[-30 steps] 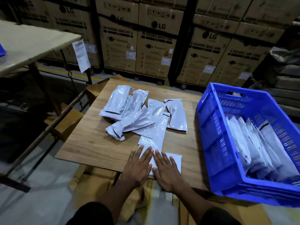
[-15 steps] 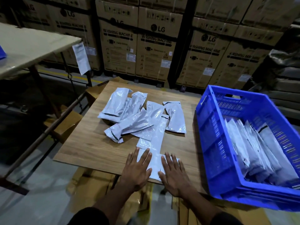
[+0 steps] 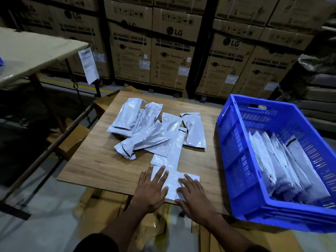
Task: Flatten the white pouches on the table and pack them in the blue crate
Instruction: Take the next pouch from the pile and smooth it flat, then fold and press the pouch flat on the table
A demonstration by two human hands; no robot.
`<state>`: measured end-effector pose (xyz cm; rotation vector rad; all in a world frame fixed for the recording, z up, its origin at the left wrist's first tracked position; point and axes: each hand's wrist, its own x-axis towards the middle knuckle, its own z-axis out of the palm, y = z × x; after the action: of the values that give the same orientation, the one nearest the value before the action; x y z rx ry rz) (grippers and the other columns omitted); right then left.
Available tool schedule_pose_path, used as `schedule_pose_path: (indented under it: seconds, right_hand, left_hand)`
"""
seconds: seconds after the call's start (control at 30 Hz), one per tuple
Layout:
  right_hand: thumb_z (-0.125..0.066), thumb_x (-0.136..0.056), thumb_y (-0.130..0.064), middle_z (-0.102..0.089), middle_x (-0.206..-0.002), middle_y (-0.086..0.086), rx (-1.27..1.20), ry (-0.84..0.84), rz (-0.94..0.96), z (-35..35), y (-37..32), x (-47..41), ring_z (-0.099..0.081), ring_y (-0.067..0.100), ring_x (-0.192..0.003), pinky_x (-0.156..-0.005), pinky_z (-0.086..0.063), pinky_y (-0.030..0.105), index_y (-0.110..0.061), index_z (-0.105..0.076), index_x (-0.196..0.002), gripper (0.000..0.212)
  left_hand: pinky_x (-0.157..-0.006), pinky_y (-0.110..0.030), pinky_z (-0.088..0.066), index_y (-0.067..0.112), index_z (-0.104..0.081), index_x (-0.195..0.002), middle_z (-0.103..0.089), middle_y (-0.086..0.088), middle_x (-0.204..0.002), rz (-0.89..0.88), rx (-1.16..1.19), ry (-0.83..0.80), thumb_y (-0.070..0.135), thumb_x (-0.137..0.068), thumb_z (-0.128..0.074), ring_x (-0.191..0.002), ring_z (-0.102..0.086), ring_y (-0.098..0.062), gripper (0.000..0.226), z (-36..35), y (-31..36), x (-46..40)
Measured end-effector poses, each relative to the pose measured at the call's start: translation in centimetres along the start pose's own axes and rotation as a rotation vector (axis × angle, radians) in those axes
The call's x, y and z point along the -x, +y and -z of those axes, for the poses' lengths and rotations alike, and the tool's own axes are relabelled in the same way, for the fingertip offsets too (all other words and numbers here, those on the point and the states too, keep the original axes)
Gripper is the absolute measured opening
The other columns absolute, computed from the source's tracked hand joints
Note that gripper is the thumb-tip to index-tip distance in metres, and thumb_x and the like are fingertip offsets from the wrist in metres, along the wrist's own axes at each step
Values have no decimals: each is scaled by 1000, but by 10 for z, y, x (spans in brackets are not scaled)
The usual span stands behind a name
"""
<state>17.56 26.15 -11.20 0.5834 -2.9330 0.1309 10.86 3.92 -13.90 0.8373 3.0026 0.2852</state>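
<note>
I see the blue crate (image 3: 236, 160) right of the counter (image 3: 94, 166), part packed. Left hand (image 3: 151, 190) and right hand (image 3: 194, 195), fingers splayed flat, press a white pouch (image 3: 172, 186) overhanging the near edge; it may slide off

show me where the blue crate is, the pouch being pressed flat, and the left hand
blue crate (image 3: 234, 142), head view, on its near left wall.
pressed pouch (image 3: 172, 180), head view, bare middle between the hands.
left hand (image 3: 151, 190), head view, back of the hand.
</note>
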Motion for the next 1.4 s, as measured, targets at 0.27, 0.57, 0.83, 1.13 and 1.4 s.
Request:
schedule_pose_path:
  seconds: [0.27, 0.57, 0.83, 1.13, 1.4]
  right_hand:
    - [-61, -94, -27, -63, -127, 2, 131, 86, 106, -3, 1, -16, -50, 27, -133, -101, -49, 48, -17, -70, -103, 16]
    - [-44, -96, -29, -46, -149, -3, 39, 138, 175, 53, -9, -14, -31, 31, -146, -117, -25, 54, -22, -60, -120, 29]
    - [-50, -95, -36, -65, -121, -13, 307, -108, 376, 65, 3, -28, -46, 38, -136, -101, -40, 68, -35, -71, -100, 22]
    - [-44, -89, -33, -69, -97, 4, 98, -78, 226, 101, 24, -39, -68, 28, -78, -49, -49, 34, -16, -67, -94, 29]
    - [-54, -84, -11, -74, -108, 2, -270, 342, -103, 142, 42, -27, -72, 21, -90, -73, -58, 29, -12, -73, -102, 26]
  left_hand:
    - [-121, -55, -2, 33, -8, -163, 12, 11, -169, -22, 82, -76, 75, -97, -9, -155, 13, -30, 78, 9, -2, -2]
    - [-95, -74, -36, 31, -69, -124, -63, -3, -138, -104, -125, 62, 13, -62, -84, -134, -53, -33, 66, 29, 0, -11]
    - [-94, -71, -38, 42, -66, -116, -63, 0, -136, -246, -66, 81, 17, -63, -81, -135, -47, -28, 60, 55, 5, -38]
    - [-109, -43, -44, 9, -17, -160, -25, -15, -165, -53, 404, 258, 16, -92, -65, -145, -34, -30, 84, 33, 5, -25]
    - [-84, -52, -54, 15, -72, -109, -66, -15, -129, -70, -36, 75, 41, -71, -84, -117, -63, -39, 47, 12, 20, -29]
